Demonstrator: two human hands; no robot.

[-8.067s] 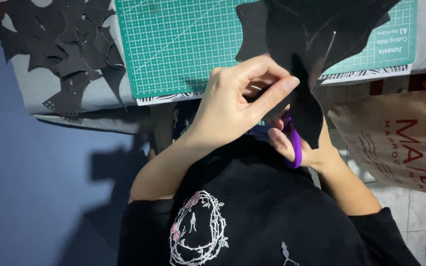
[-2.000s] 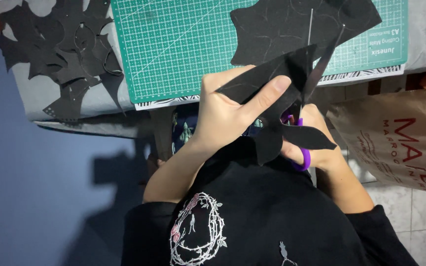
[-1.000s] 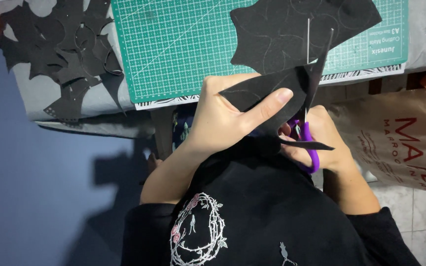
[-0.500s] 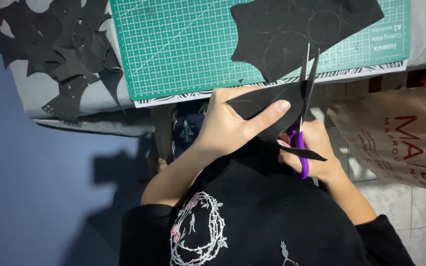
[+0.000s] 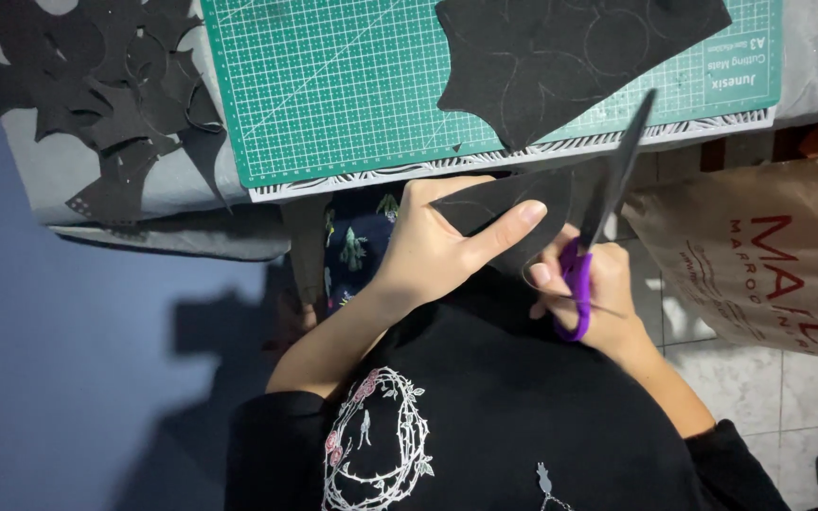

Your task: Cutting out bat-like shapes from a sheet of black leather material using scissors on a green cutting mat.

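Pinching a black paper piece (image 5: 513, 203) in my left hand (image 5: 437, 251), I grip purple-handled scissors (image 5: 598, 218) in my right hand (image 5: 594, 293).

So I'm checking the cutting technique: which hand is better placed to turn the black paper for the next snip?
Left. The left hand already pinches the black paper piece, while the right hand is occupied with the purple-handled scissors.

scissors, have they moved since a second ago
Yes. The scissors have swung their blades up toward the green cutting mat, the tips now at its near edge; the right hand holds them.
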